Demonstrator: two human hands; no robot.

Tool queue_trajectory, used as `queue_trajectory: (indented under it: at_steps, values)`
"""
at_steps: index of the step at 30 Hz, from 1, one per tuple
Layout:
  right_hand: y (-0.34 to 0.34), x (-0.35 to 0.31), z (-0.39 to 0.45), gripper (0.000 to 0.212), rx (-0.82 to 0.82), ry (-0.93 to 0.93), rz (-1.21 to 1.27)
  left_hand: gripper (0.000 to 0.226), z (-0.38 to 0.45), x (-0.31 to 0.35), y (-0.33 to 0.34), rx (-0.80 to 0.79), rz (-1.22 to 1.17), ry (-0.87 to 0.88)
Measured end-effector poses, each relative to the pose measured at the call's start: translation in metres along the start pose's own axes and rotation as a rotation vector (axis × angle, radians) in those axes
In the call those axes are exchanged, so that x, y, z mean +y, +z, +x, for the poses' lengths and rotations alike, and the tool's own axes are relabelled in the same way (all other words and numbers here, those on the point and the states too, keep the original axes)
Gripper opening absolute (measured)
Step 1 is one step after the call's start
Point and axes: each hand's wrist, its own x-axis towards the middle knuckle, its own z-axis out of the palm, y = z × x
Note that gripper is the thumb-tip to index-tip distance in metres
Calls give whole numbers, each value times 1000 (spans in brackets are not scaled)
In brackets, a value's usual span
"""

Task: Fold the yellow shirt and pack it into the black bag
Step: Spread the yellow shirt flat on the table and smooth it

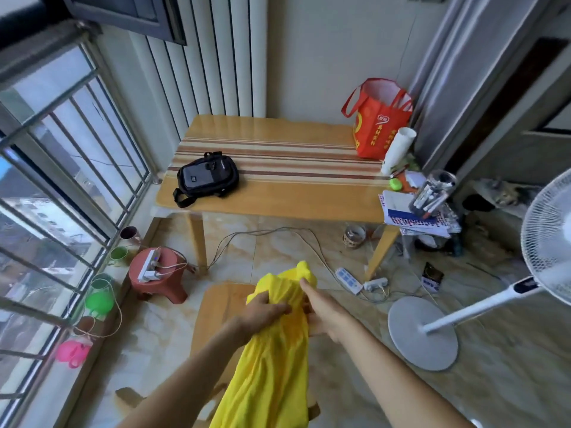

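— How many bags and shirts?
— One black bag [206, 178], one red bag [378, 125], one yellow shirt [272, 350]
— Anything else?
— Two hands, left [262, 310] and right [327, 310]; one fan [547, 239]; one stool [157, 274]

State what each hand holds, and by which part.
Both hold the yellow shirt at its bunched upper end: the left hand has a closed grip there, the right hand supports it from the side.

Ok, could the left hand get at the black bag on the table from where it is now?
Probably not yet. The left hand is gripping the bunched yellow shirt, and the black bag lies well beyond it on the table. Nothing stands between them, but the person would likely need to step closer.
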Motion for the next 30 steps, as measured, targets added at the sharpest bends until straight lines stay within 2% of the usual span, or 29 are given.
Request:
queue_trajectory:
  at_steps: [2, 3, 5, 7, 9, 11, 13, 14, 15, 17, 19, 20, 22, 23, 24, 26, 28, 30]
  values:
    - [-6, -20, 8, 48, 51, 7, 102, 39, 11, 12, 13, -171, 91, 80]
    - [-9, -26, 14, 43, 110, -28, 115, 35, 18, 17, 17, -207, 67, 107]
    - [-21, -35, 25, 46, 248, -112, 89, 26, 30, 29, 23, -103, -93, 48]
    - [-36, -45, 34, 38, 281, -197, 58, 41, 50, 38, 23, 39, -316, -134]
    - [-54, -54, 46, 19, 223, -280, -9, 68, 71, 42, 24, 37, -445, -253]
    - [-75, -62, 59, 23, 123, -348, -127, 81, 80, 58, 35, -24, -522, -245]
    - [-100, -65, 76, 50, -21, -384, -288, 72, 91, 80, 55, -62, -619, -170]
    - [-113, -65, 83, 61, -99, -370, -379, 58, 99, 91, 67, -37, -641, -143]
    - [-127, -63, 89, 61, -181, -355, -456, 45, 107, 100, 82, 44, -635, -128]
    - [-156, -65, 96, 41, -229, -405, -546, 29, 130, 112, 106, 300, -525, -89]
    - [-186, -75, 99, 37, -170, -417, -429, 33, 146, 123, 127, 491, -366, -17]
    - [-200, -81, 103, 41, -199, -373, -267, 41, 151, 129, 139, 437, -285, 32]
    - [-222, -99, 108, 58, -321, -298, -35, 35, 145, 152, 168, 158, -212, 149]
    - [-229, -109, 113, 67, -328, -298, -34, 29, 141, 165, 177, 43, -138, 193]
    - [-234, -118, 116, 72, -306, -326, -30, 28, 141, 176, 181, 6, -67, 221]
    - [-242, -136, 124, 65, -166, -394, -26, 34, 145, 194, 174, 70, -128, 243]
    - [-249, -156, 130, 45, -46, -379, -7, 40, 161, 200, 152, 222, -381, 207]
    - [-254, -179, 137, 45, -62, -320, 62, 26, 176, 201, 131, 384, -511, 70]
